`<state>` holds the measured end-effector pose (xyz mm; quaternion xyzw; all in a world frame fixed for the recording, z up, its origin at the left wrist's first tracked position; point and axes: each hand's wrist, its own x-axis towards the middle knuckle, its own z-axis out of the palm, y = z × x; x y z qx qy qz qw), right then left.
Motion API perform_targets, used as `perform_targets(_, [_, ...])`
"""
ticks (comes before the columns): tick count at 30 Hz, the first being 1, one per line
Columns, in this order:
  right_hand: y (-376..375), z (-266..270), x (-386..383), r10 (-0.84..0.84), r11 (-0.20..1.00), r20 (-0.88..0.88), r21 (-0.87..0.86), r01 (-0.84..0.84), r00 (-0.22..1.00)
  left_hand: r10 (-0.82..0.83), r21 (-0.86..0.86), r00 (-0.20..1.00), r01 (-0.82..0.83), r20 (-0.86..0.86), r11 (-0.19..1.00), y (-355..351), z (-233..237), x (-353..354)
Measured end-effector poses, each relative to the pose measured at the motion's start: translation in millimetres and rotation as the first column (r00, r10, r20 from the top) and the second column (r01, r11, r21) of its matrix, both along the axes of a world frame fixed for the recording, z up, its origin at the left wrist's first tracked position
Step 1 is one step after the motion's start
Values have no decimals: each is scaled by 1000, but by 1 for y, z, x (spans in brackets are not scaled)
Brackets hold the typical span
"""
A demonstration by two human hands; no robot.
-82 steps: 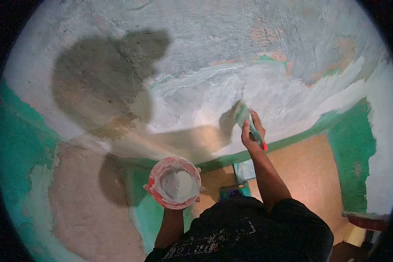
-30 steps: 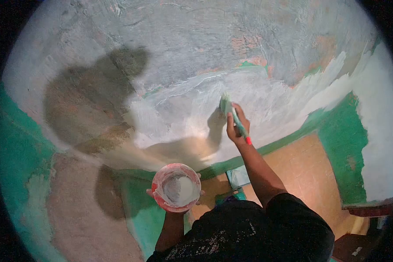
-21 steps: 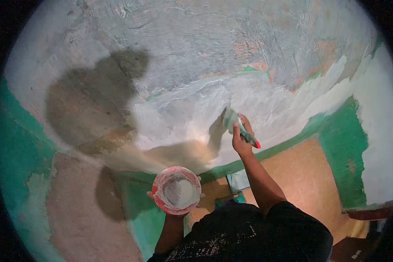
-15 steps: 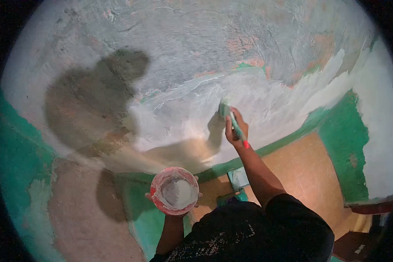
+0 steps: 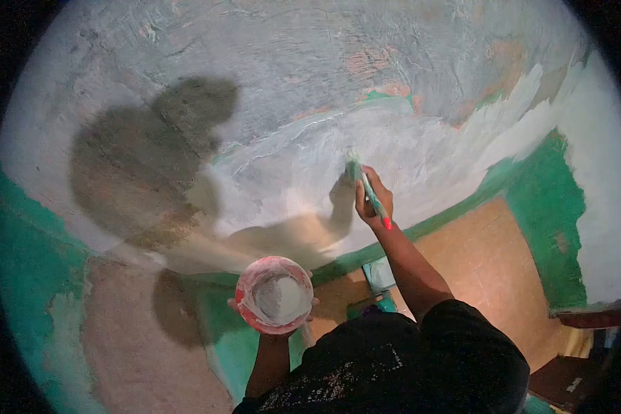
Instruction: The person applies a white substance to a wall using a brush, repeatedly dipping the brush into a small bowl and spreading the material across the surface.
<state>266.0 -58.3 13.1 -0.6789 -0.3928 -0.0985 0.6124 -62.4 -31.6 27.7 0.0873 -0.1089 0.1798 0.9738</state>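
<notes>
- Counted: one brush (image 5: 364, 185), one small bucket (image 5: 274, 295), and two hands, both the person's own.
- The right hand (image 5: 374, 205) is closed in a fist around the brush's handle, with the fingers wrapped over its middle.
- The brush is green with a red tip. The red tip pokes out below the hand, and the pale bristles point up and touch the wall (image 5: 310, 76).
- The bristles rest on a wet white patch (image 5: 407, 148) of the wall, just under its upper edge.
- The right arm is stretched forward and up from the black sleeve (image 5: 462, 345), with the elbow almost straight and the wrist tilted towards the wall.
- The left hand (image 5: 232, 303) cups the bucket from below. Only fingertips show at either side of the rim, so the grip is closed on the bucket, though most of the hand is hidden.
- The bucket is red, smeared white, and stands upright and open. White paint lies inside it. It is held close to the body, well apart from the brush and lower in the view.
- The left forearm rises straight up under the bucket with the elbow bent.
- One large shadow (image 5: 145, 159) of the person falls on the wall to the left of the brush.
- One green band (image 5: 455, 207) runs along the foot of the wall, above the tan floor (image 5: 476, 255).
- One pale flat thing (image 5: 379, 274) lies on the floor under the right arm. What it is cannot be told.
</notes>
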Motion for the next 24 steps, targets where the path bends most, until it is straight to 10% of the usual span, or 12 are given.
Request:
perform_targets(4, [-9, -24, -11, 97, 991, -292, 113, -66, 952, 88, 98, 996, -91, 32, 991, -13, 20, 17])
perform_targets(10, [-26, 38, -16, 179, 977, -226, 156, -145, 957, 153, 128, 988, -150, -14, 980, -14, 15, 15])
perform_targets(14, [-29, 53, -28, 456, 868, -417, 404, -290, 786, 448, -3, 852, -466, -271, 885, -32, 18, 13])
perform_targets(24, [-87, 157, -15, 697, 704, -348, 170, -689, 627, -100, 131, 994, 93, 44, 987, -1, 58, 71])
